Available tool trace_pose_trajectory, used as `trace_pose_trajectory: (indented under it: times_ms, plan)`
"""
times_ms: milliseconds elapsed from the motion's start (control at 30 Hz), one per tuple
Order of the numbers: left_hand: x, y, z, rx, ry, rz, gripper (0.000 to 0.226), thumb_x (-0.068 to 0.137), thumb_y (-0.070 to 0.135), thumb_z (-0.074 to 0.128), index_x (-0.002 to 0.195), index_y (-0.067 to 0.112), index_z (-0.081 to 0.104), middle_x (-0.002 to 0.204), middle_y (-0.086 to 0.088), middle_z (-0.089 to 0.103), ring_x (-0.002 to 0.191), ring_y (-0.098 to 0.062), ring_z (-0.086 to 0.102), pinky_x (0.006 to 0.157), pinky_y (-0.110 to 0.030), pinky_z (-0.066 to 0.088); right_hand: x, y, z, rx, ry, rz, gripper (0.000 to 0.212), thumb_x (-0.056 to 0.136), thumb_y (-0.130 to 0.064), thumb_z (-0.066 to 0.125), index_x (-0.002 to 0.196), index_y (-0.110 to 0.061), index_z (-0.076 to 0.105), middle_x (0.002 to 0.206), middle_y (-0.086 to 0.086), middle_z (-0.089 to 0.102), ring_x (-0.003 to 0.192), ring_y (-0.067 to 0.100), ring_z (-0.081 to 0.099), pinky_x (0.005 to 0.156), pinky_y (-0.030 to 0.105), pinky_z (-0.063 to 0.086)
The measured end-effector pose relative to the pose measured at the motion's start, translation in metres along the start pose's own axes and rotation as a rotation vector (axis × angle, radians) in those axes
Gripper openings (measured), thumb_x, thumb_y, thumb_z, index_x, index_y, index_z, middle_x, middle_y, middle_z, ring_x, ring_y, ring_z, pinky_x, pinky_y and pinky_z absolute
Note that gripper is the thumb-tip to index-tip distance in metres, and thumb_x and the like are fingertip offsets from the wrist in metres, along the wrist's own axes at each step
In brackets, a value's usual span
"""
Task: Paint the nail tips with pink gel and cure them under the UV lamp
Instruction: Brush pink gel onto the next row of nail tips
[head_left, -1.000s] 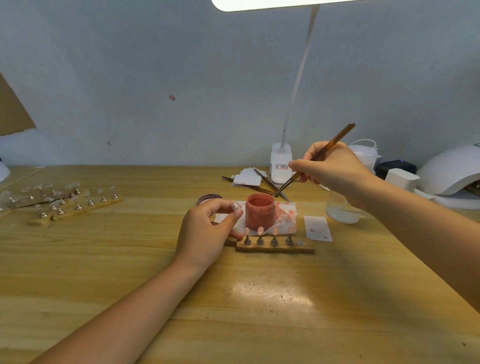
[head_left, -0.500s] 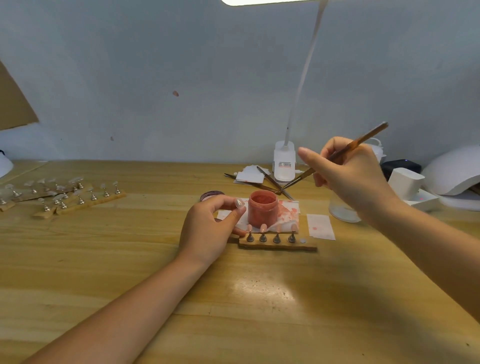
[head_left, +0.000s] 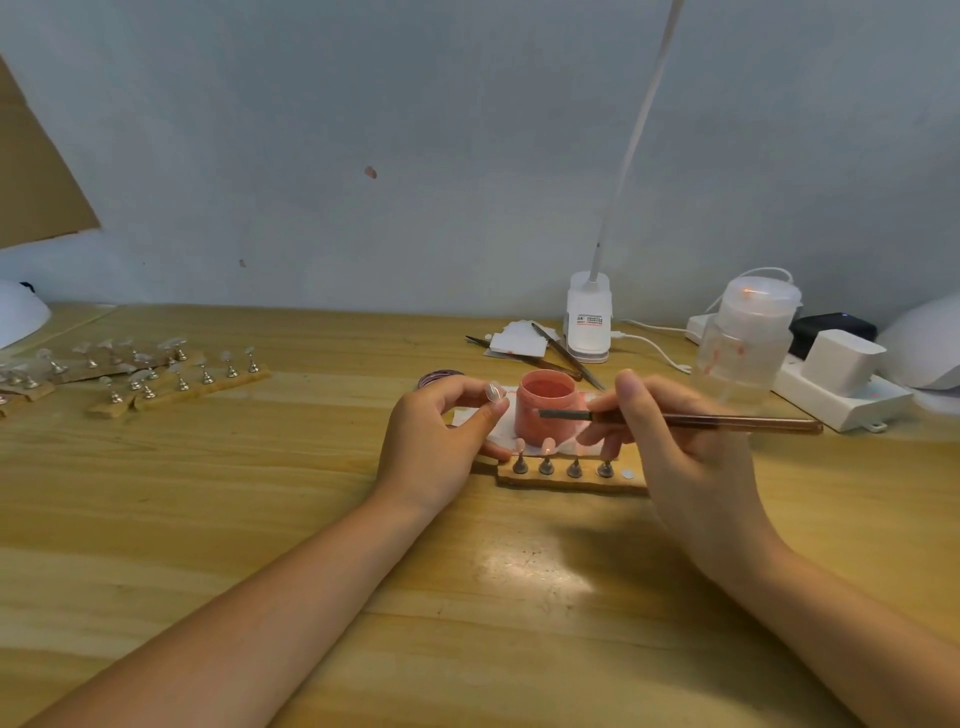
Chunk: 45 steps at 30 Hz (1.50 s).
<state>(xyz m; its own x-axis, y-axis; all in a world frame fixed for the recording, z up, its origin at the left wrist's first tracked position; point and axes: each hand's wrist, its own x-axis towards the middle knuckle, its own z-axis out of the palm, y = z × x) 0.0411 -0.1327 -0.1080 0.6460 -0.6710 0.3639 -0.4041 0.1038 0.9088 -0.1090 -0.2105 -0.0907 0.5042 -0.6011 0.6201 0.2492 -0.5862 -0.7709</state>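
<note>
A right hand (head_left: 691, 441) grips a brush (head_left: 675, 420) level in front of the open pink gel jar (head_left: 545, 410) on the bench (head_left: 260, 519), while the left hand (head_left: 441, 441) pinches a pale nail tip (head_left: 493, 391) between its fingers. A careless sweep could tip the jar or smear the painted tips on the stand (head_left: 571, 475) just below. The UV lamp (head_left: 924, 348) waits far right.

I see a pale grey wall (head_left: 415, 156) behind the wooden table (head_left: 260, 519); desk lamp (head_left: 589, 322) stands against that wall.
</note>
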Motion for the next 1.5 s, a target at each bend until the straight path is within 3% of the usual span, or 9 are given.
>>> trace_pose_trajectory:
  times_ms: [200,500,600,833,1033,1133,1267,1400,1500]
  plan:
    - [0.001,0.000,0.000,0.000,-0.007,-0.008,0.014,0.084,0.014,0.064,0.077,0.026,0.062,0.091,0.009,0.063,0.054,-0.019,0.067,0.066,-0.044,0.057,0.002,-0.001,0.006,-0.060,0.046,-0.073,0.027,0.082,-0.042,0.044,0.072,-0.025,0.062,0.056,-0.008,0.063,0.056,0.005,0.062,0.049,0.015,0.047]
    - [0.000,-0.001,-0.002,0.011,-0.013,-0.014,0.013,0.084,0.015,0.064,0.080,0.027,0.062,0.093,0.010,0.063,0.052,-0.015,0.067,0.062,-0.027,0.056,0.010,0.001,0.015,-0.188,-0.056,-0.247,0.023,0.089,-0.031,0.048,0.080,-0.018,0.064,0.067,-0.019,0.060,0.061,-0.009,0.060,0.052,0.003,0.042]
    - [0.000,-0.001,-0.002,0.014,-0.018,-0.021,0.011,0.085,0.015,0.064,0.082,0.026,0.063,0.095,0.009,0.063,0.052,-0.015,0.067,0.060,-0.023,0.055,0.013,0.003,0.017,-0.236,-0.088,-0.264,0.035,0.091,-0.037,0.043,0.077,-0.015,0.066,0.062,-0.013,0.060,0.062,-0.005,0.061,0.052,0.007,0.045]
    - [0.000,0.000,-0.002,0.027,-0.027,-0.029,0.005,0.085,0.016,0.063,0.089,0.019,0.065,0.096,0.008,0.063,0.053,-0.015,0.067,0.059,-0.024,0.055,0.011,0.004,0.017,-0.319,-0.123,-0.329,0.024,0.093,-0.037,0.041,0.080,-0.025,0.058,0.065,-0.014,0.058,0.065,0.005,0.063,0.051,0.018,0.050]
    - [0.000,0.002,-0.002,0.029,-0.026,-0.033,0.006,0.085,0.015,0.063,0.085,0.021,0.064,0.097,0.006,0.063,0.054,-0.014,0.067,0.064,-0.029,0.057,0.012,0.004,0.015,-0.249,-0.068,-0.305,0.042,0.095,-0.037,0.039,0.070,-0.014,0.064,0.058,-0.001,0.063,0.058,0.008,0.061,0.050,0.028,0.048]
    - [0.000,0.001,-0.002,0.036,-0.022,-0.031,0.006,0.085,0.016,0.063,0.087,0.021,0.064,0.098,0.006,0.063,0.054,-0.014,0.067,0.064,-0.028,0.057,0.013,0.006,0.017,-0.276,-0.073,-0.276,0.033,0.093,-0.036,0.040,0.074,-0.021,0.063,0.061,-0.001,0.065,0.062,0.005,0.062,0.053,0.024,0.049]
    - [0.001,0.000,-0.002,0.031,-0.018,-0.037,0.005,0.085,0.016,0.063,0.088,0.019,0.064,0.097,0.007,0.063,0.053,-0.014,0.067,0.060,-0.025,0.057,0.013,0.005,0.017,-0.275,-0.077,-0.288,0.043,0.094,-0.035,0.040,0.067,-0.013,0.064,0.054,-0.002,0.061,0.054,0.009,0.060,0.047,0.025,0.046]
    - [0.000,0.000,-0.002,0.008,-0.016,-0.031,0.007,0.085,0.013,0.064,0.084,0.020,0.064,0.095,0.005,0.064,0.053,-0.017,0.067,0.061,-0.031,0.057,0.015,0.004,0.017,-0.220,-0.053,-0.279,0.037,0.095,-0.033,0.041,0.069,-0.017,0.062,0.057,-0.012,0.060,0.058,-0.002,0.061,0.052,0.007,0.044]
    - [0.000,-0.001,-0.002,0.002,-0.014,-0.021,0.006,0.085,0.013,0.064,0.084,0.019,0.065,0.094,0.005,0.064,0.053,-0.016,0.067,0.061,-0.031,0.057,0.015,0.005,0.017,-0.257,-0.073,-0.234,0.040,0.092,-0.036,0.040,0.070,-0.014,0.065,0.060,-0.008,0.063,0.062,0.000,0.063,0.055,0.012,0.048]
